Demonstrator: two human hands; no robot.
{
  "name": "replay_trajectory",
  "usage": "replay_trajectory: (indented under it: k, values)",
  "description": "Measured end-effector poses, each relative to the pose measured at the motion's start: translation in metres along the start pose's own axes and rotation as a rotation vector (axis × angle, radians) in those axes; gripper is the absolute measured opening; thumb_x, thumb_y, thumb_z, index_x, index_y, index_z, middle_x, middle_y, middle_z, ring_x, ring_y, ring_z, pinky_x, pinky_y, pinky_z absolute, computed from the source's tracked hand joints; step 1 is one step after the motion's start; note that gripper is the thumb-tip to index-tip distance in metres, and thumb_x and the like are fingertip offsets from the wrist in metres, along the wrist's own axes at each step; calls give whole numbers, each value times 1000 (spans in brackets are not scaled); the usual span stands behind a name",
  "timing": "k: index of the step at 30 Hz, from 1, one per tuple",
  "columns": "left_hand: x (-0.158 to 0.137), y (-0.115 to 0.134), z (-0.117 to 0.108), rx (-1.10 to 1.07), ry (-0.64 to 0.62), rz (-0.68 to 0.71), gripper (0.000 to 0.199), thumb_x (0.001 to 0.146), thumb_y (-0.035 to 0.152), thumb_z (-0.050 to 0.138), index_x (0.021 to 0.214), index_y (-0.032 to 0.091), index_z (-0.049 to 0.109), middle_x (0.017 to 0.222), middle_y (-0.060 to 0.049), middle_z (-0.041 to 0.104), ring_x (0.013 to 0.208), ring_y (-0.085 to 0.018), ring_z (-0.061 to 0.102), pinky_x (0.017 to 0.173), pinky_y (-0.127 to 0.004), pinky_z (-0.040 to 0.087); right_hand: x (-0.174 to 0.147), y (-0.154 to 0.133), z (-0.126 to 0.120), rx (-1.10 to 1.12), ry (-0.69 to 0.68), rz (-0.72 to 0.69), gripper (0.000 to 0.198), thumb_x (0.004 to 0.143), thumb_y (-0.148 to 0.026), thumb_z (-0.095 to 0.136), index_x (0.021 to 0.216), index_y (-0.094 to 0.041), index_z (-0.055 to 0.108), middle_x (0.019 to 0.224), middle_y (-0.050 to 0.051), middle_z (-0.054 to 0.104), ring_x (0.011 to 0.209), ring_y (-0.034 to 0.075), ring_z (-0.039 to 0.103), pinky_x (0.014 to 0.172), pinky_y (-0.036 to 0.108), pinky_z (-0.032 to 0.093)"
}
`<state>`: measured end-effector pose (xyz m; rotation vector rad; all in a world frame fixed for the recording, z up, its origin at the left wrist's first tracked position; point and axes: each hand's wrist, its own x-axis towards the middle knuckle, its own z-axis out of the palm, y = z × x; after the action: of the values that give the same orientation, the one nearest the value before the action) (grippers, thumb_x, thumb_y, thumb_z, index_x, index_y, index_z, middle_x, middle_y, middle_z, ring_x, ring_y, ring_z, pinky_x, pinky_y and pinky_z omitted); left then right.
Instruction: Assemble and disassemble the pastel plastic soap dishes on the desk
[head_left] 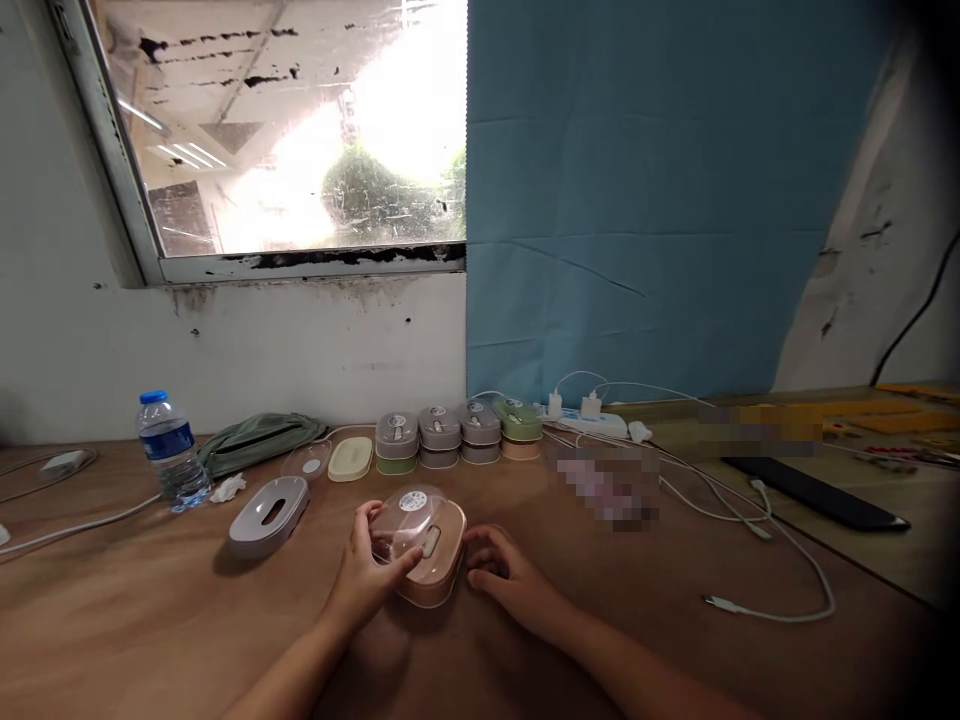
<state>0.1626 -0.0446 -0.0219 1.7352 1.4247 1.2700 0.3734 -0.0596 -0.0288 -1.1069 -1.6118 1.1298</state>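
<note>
On the table in front of me stands a pinkish-tan oval box (448, 535) with a light-coloured slot piece in its top. A clear plastic lid (411, 515) with a round white sticker sits tilted over the left part of the box. My left hand (371, 565) is closed on this lid, fingers at its far left and thumb near the slot piece. At the box's right side is my right hand (510, 575), loosely curled with the fingers apart and nothing in them. Its fingertips are at the box wall; whether they touch, I cannot tell.
To the left are a grey-lilac slotted oval cover (270, 515), a cream oval piece (350, 459), another clear lid (307, 460), a water bottle (171, 455) and a green pouch (262, 440). Several lidded boxes (439, 437) line the wall. White cables (795, 580) and a power strip (604, 424) lie right.
</note>
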Motion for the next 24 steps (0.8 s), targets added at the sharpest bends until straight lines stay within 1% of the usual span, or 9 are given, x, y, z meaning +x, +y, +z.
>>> replay_trajectory:
  k: [2, 6, 8, 11, 13, 16, 18, 21, 24]
  values:
    - [4, -1, -7, 24, 43, 69, 63, 62, 44, 62, 112, 19, 32, 116, -12, 44, 105, -25, 48, 88, -39, 39, 0, 1, -1, 17, -7, 17, 32, 64, -12, 54, 94, -21, 51, 91, 2, 52, 82, 16, 53, 72, 29, 43]
    - [16, -3, -32, 246, 200, 217, 65, 61, 45, 62, 113, 19, 33, 114, -12, 45, 103, -27, 47, 89, -42, 36, 0, 1, -1, 24, -22, 23, 30, 64, -14, 54, 93, -21, 51, 89, 2, 53, 83, 16, 53, 71, 29, 43]
    - [24, -8, -48, 341, 311, 225, 67, 59, 47, 63, 112, 18, 34, 110, -11, 47, 101, -28, 48, 88, -44, 36, 0, 1, -2, 18, -30, 17, 28, 64, -14, 55, 92, -21, 52, 88, 2, 53, 82, 16, 53, 71, 29, 43]
    - [36, -20, -72, 366, 472, 151, 67, 56, 49, 64, 109, 18, 37, 104, -11, 50, 97, -30, 49, 84, -45, 38, -1, 0, -3, 5, -34, 12, 26, 64, -15, 54, 90, -20, 52, 87, 2, 53, 82, 16, 54, 71, 29, 43]
    - [43, -28, -86, 260, 566, 100, 65, 55, 48, 65, 107, 20, 38, 105, -10, 50, 94, -28, 51, 82, -44, 40, -1, 0, -3, -6, -31, 15, 25, 64, -15, 55, 88, -20, 53, 86, 2, 54, 81, 16, 54, 70, 29, 43]
    - [51, -37, -104, -133, 716, 99, 58, 55, 45, 65, 101, 22, 39, 105, -8, 50, 87, -22, 55, 78, -39, 43, 0, -1, -3, -20, -32, 13, 22, 64, -16, 56, 86, -20, 53, 84, 2, 55, 79, 16, 54, 69, 29, 43]
    - [55, -40, -115, -384, 770, 119, 43, 62, 52, 54, 90, 20, 42, 98, -6, 54, 76, -18, 58, 72, -36, 45, 0, -1, -3, -20, -37, 9, 21, 65, -17, 55, 85, -20, 53, 83, 1, 54, 79, 16, 54, 69, 28, 42]
    - [58, -37, -127, -681, 691, 59, 44, 70, 60, 32, 74, 18, 45, 86, -5, 58, 60, -16, 60, 61, -33, 47, 1, 1, -3, -7, -44, 17, 20, 65, -17, 54, 85, -20, 52, 81, 1, 54, 77, 15, 53, 67, 27, 41]
    - [63, -33, -137, -848, 550, -114, 58, 71, 68, 19, 70, 16, 46, 79, -10, 62, 52, -19, 60, 51, -32, 47, 2, 3, -4, 11, -43, 27, 19, 65, -18, 54, 84, -20, 51, 82, 1, 53, 75, 14, 52, 66, 26, 41]
